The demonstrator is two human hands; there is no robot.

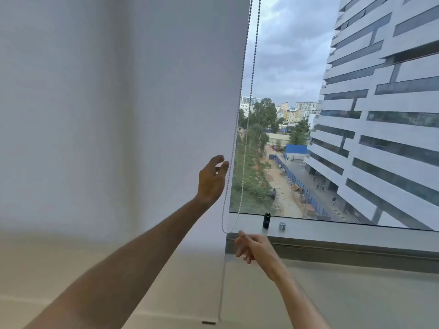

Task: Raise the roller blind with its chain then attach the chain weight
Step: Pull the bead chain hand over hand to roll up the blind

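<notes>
A white roller blind (142,115) hangs fully down and covers the left part of the window. Its beaded chain (247,110) runs in a loop down the blind's right edge to just above the sill. My left hand (211,179) is raised next to the left strand, fingers apart, close to the chain but not gripping it. My right hand (251,248) is lower, just under the bottom of the loop, fingers loosely curled; whether it pinches the chain is unclear. A small black chain weight (266,220) stands upright on the window sill (344,231).
A small clear or silver piece (281,226) lies on the sill beside the black weight. Behind the glass are a tall office building and a street far below. A beige ledge (356,298) runs under the sill.
</notes>
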